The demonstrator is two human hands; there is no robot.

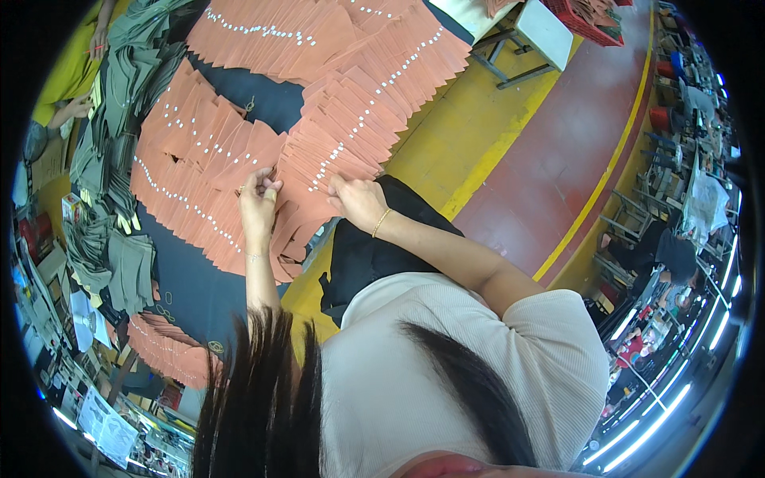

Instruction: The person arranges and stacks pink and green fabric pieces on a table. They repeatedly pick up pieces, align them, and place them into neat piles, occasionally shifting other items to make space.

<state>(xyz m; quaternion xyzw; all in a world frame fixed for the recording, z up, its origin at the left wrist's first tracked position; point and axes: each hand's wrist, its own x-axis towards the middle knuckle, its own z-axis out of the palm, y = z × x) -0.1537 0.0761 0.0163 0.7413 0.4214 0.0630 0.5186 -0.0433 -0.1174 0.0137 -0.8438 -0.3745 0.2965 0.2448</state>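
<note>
Coral-coloured cut fabric pieces (351,103) lie in long overlapping rows on the dark table, each row dotted with small white stickers. My right hand (360,203) is closed, its thumb and fingertips pinching the edge of a fabric piece at the near end of the right-hand row. My left hand (260,199) is over the coral pieces beside that row, its fingers curled in against the thumb. Whatever it pinches is too small to make out. Between the two hands lies a flat part of a coral piece (307,195).
Piles of grey-green fabric pieces (127,159) line the table's left side, where another person's hand (77,107) rests. More coral pieces (167,346) lie at the lower left. A white-topped stool (544,33) and red crate (586,20) stand at the upper right. Dark blue tabletop (187,287) shows between piles.
</note>
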